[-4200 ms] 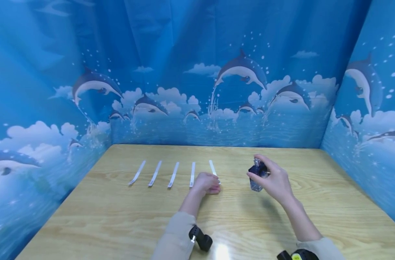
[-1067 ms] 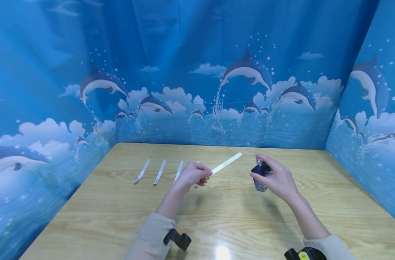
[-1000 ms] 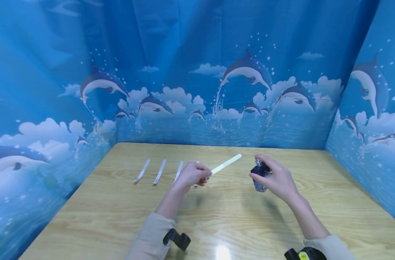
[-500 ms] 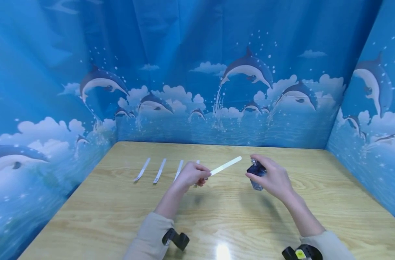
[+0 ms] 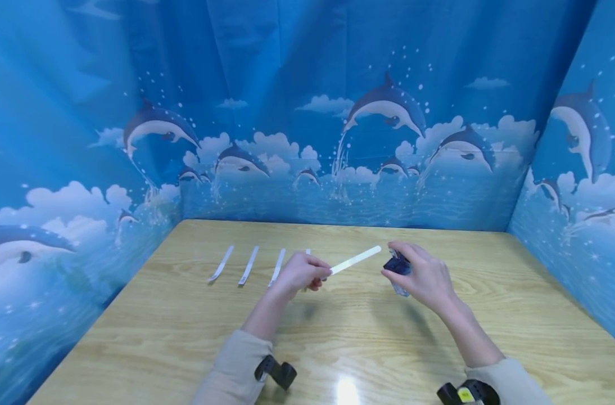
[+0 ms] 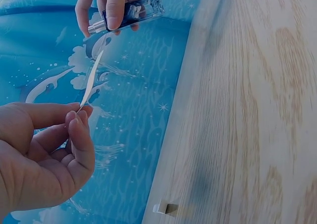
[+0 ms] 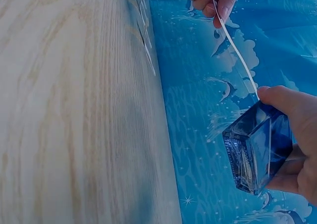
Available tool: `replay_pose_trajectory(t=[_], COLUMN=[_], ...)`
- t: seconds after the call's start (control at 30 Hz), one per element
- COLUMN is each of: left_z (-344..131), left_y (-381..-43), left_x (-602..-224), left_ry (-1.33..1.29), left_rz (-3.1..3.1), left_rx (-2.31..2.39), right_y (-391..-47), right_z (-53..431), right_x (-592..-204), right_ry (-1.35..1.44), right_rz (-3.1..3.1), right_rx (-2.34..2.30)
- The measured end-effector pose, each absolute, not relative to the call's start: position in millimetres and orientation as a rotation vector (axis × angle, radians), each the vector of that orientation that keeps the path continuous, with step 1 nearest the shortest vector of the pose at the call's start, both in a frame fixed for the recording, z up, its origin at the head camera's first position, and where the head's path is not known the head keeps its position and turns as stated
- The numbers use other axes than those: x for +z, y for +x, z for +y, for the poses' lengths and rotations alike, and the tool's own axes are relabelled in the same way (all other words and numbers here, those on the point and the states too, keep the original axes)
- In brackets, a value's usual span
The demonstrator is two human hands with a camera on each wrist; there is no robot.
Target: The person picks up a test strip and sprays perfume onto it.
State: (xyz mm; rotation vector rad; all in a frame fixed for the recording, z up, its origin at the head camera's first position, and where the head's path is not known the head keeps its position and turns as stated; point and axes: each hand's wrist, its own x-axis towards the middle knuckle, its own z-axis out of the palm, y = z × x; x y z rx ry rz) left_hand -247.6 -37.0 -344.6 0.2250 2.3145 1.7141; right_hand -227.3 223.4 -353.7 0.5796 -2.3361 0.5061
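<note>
My left hand [image 5: 301,272] pinches one end of a white paper test strip [image 5: 357,260] between thumb and fingertips, above the table. The strip's free end points right, towards a dark blue glass perfume bottle [image 5: 399,265]. My right hand [image 5: 425,277] grips that bottle around its body, a finger at the silver spray top, and the bottle tilts with its top towards the strip. In the left wrist view the strip [image 6: 91,80] curves slightly and its tip ends just short of the perfume bottle [image 6: 141,11]. The right wrist view shows the bottle's [image 7: 255,147] clear thick base.
Several more white strips [image 5: 221,264] lie in a row on the wooden table [image 5: 186,337], left of and partly behind the left hand. A blue dolphin-print curtain [image 5: 287,84] stands around the back and sides.
Over the last seconds the left hand has lifted the rightmost strip off the table and angled it to the right. Lately the right hand has moved slightly left and tilted the perfume bottle towards it.
</note>
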Motion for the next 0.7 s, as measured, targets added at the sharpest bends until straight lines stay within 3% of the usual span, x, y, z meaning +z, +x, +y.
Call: replay_pose_trajectory(t=[0.7], left_z=[-40.5], left_y=[-247.5], left_x=[-343.6], left_ry=[0.206], left_rz=[2.327], left_rx=[1.728], right_y=[-225.0], right_z=[235.2], right_x=[-351.3], right_ry=[0.46], right_rz=[-2.381], right_rx=[0.553])
